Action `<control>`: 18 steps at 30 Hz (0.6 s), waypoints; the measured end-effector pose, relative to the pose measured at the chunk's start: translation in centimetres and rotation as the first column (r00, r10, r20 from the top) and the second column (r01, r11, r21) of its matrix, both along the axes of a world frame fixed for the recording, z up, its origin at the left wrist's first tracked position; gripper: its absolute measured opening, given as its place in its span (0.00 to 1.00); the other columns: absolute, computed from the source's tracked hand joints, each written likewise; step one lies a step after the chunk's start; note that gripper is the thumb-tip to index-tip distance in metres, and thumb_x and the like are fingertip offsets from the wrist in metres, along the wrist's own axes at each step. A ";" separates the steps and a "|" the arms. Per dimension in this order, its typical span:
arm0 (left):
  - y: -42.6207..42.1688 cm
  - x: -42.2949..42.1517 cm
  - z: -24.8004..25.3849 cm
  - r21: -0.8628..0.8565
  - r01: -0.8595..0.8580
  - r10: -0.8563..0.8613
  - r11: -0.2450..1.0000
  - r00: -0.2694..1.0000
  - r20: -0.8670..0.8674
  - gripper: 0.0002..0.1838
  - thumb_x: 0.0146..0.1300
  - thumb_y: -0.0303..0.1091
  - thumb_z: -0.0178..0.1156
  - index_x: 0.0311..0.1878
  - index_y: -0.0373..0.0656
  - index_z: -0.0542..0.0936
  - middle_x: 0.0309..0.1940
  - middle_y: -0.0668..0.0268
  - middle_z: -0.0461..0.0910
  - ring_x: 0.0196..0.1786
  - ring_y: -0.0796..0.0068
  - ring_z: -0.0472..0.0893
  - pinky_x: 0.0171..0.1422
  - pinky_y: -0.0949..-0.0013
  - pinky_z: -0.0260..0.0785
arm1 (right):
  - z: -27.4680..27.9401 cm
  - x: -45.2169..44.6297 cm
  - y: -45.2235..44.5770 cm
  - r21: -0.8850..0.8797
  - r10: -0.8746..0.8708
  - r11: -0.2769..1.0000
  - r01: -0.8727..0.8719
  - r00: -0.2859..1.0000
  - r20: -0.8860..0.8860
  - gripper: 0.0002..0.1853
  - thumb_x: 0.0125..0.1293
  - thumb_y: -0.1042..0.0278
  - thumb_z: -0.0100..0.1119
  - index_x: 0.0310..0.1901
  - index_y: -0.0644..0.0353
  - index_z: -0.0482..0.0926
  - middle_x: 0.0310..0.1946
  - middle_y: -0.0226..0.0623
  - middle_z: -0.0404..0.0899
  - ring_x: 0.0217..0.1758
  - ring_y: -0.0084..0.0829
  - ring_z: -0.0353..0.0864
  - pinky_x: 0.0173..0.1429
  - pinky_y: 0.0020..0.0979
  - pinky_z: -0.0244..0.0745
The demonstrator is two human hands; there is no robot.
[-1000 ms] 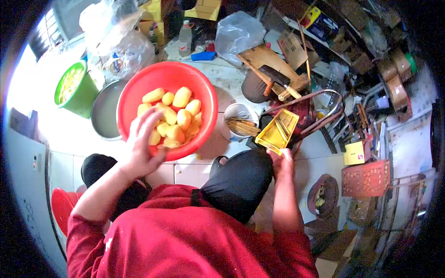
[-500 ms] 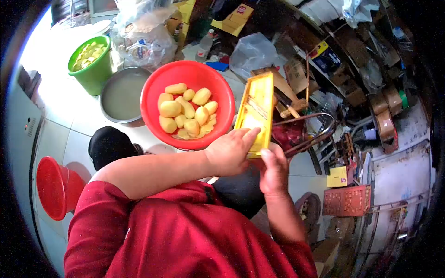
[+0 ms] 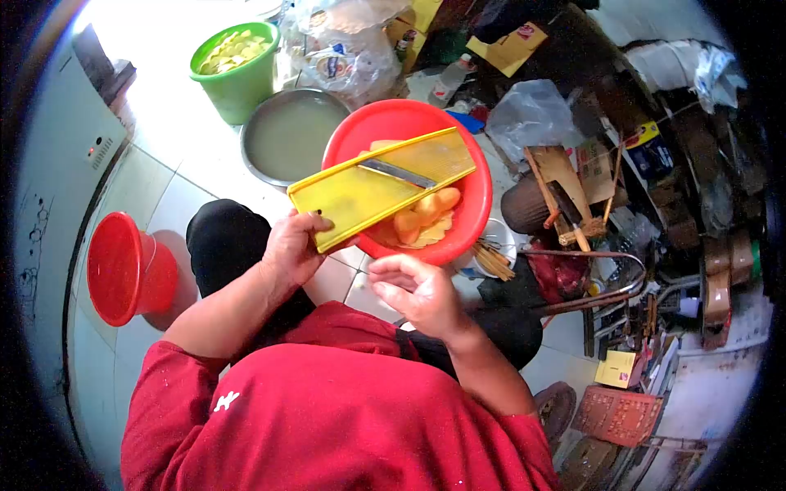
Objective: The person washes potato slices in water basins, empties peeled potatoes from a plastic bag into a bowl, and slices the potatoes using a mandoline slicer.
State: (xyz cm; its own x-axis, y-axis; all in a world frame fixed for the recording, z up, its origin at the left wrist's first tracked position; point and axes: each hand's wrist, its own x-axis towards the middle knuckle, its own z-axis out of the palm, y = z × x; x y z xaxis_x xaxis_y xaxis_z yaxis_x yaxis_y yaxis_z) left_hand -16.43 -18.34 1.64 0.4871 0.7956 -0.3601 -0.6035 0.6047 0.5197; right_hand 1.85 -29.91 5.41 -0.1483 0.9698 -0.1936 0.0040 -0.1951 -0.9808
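Observation:
My left hand (image 3: 299, 248) grips the near end of a yellow slicer (image 3: 344, 196), thumb on its top face. The slicer, with a slanted metal blade, lies across a large red basin (image 3: 479, 176), its far end over the basin. Peeled potatoes (image 3: 430, 211) and thin slices show in the basin below the slicer, which hides the others. My right hand (image 3: 422, 296) is just below the basin's near rim, fingers slightly bent and apart, holding nothing.
A grey basin of cloudy liquid (image 3: 266, 164) and a green bucket of slices (image 3: 246, 86) stand up left. At left is a red bucket (image 3: 155, 274). A white tub with sticks (image 3: 494, 260), a knife (image 3: 566, 209) and a metal frame (image 3: 630, 274) are at right.
The slicer has passed from my right hand to my left and swung left over the red basin. My right hand has let go. The view has shifted, so the basins appear further right.

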 end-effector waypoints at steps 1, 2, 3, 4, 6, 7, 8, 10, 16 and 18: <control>0.6 -0.4 -0.4 -0.009 -0.002 0.002 1.000 1.000 -0.004 0.30 0.52 0.21 0.54 0.62 0.34 0.64 0.56 0.51 0.73 0.56 0.49 0.77 0.61 0.44 0.73 | -0.9 0.6 -0.5 -0.043 -0.025 0.999 0.026 0.999 0.026 0.14 0.65 0.76 0.59 0.52 0.65 0.75 0.45 0.35 0.81 0.49 0.25 0.81 0.56 0.28 0.76; 1.1 -0.9 -1.0 -0.030 0.023 -0.022 0.999 0.999 0.048 0.30 0.53 0.21 0.54 0.63 0.34 0.64 0.57 0.49 0.72 0.57 0.49 0.77 0.63 0.44 0.72 | -1.8 1.2 -0.9 -0.083 -0.049 0.995 0.054 0.997 0.055 0.13 0.66 0.76 0.59 0.51 0.65 0.75 0.44 0.35 0.81 0.48 0.26 0.81 0.55 0.28 0.77; 1.5 -1.2 -1.2 -0.035 0.016 -0.015 0.999 0.999 0.042 0.30 0.53 0.21 0.54 0.63 0.34 0.64 0.57 0.49 0.72 0.57 0.49 0.77 0.63 0.44 0.72 | -2.6 1.9 -1.2 -0.088 -0.043 0.995 0.047 0.998 0.049 0.13 0.66 0.76 0.59 0.51 0.65 0.75 0.44 0.35 0.81 0.48 0.26 0.81 0.55 0.28 0.77; 1.8 -1.4 -1.4 -0.077 0.025 -0.021 0.997 0.998 0.054 0.30 0.53 0.21 0.54 0.63 0.34 0.63 0.58 0.49 0.72 0.58 0.48 0.76 0.63 0.44 0.72 | -3.3 2.5 -1.6 -0.154 -0.080 0.984 0.084 0.996 0.030 0.13 0.65 0.75 0.60 0.51 0.66 0.76 0.44 0.36 0.81 0.48 0.26 0.81 0.55 0.29 0.77; 2.1 -1.3 -1.4 -0.180 0.012 0.002 0.984 0.997 0.075 0.27 0.56 0.19 0.52 0.62 0.33 0.65 0.57 0.50 0.72 0.58 0.48 0.76 0.59 0.43 0.75 | -4.5 3.6 -2.3 -0.237 -0.141 0.961 0.142 0.990 0.021 0.14 0.64 0.74 0.61 0.51 0.66 0.76 0.43 0.37 0.82 0.46 0.26 0.81 0.52 0.28 0.77; 2.3 -1.3 -1.4 -0.186 0.013 0.000 0.983 0.997 0.072 0.27 0.56 0.19 0.52 0.62 0.33 0.65 0.57 0.50 0.72 0.58 0.48 0.76 0.59 0.43 0.75 | -4.7 4.2 -2.3 -0.243 -0.143 0.959 0.144 0.989 0.020 0.14 0.64 0.74 0.61 0.51 0.66 0.76 0.43 0.37 0.82 0.46 0.26 0.81 0.52 0.28 0.77; 2.4 -1.2 -1.3 -0.191 0.017 -0.005 0.982 0.998 0.061 0.26 0.57 0.20 0.53 0.62 0.33 0.65 0.57 0.50 0.72 0.58 0.48 0.76 0.59 0.43 0.75 | -4.9 4.6 -2.4 -0.294 -0.167 0.941 0.166 0.986 0.019 0.14 0.65 0.73 0.60 0.51 0.66 0.76 0.44 0.37 0.82 0.45 0.26 0.81 0.51 0.28 0.77; 2.6 -1.2 -1.0 -0.190 0.018 -0.012 0.982 0.999 0.032 0.25 0.59 0.21 0.54 0.62 0.34 0.66 0.57 0.50 0.73 0.58 0.49 0.77 0.58 0.44 0.75 | -5.6 5.1 -2.2 -0.331 -0.190 0.925 0.187 0.982 0.025 0.14 0.65 0.72 0.60 0.52 0.65 0.76 0.43 0.36 0.81 0.44 0.25 0.81 0.48 0.27 0.77; 3.8 -1.5 -0.3 -0.186 -0.003 -0.016 0.983 0.995 -0.102 0.24 0.60 0.21 0.54 0.61 0.35 0.66 0.56 0.50 0.74 0.56 0.50 0.78 0.57 0.45 0.77 | -6.6 5.6 -0.8 -0.350 -0.142 0.922 0.168 0.985 0.099 0.15 0.64 0.72 0.61 0.52 0.65 0.76 0.43 0.37 0.82 0.44 0.24 0.81 0.47 0.26 0.77; 4.3 -1.6 -1.0 -0.190 -0.018 -0.012 0.982 0.988 -0.154 0.24 0.60 0.24 0.55 0.60 0.35 0.67 0.55 0.51 0.74 0.55 0.50 0.78 0.57 0.46 0.77 | -6.6 5.5 -0.4 -0.350 -0.143 0.922 0.168 0.985 0.097 0.15 0.64 0.72 0.61 0.52 0.65 0.76 0.43 0.38 0.82 0.44 0.24 0.80 0.47 0.26 0.77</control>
State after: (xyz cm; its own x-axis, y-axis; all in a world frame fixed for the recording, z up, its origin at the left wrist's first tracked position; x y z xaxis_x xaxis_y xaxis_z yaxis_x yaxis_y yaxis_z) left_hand -18.02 -14.06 0.63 0.4116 0.7067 -0.5754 -0.5274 0.6996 0.4820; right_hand 7.38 -30.27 -1.22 0.0247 0.8451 -0.5341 0.0097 -0.5344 -0.8452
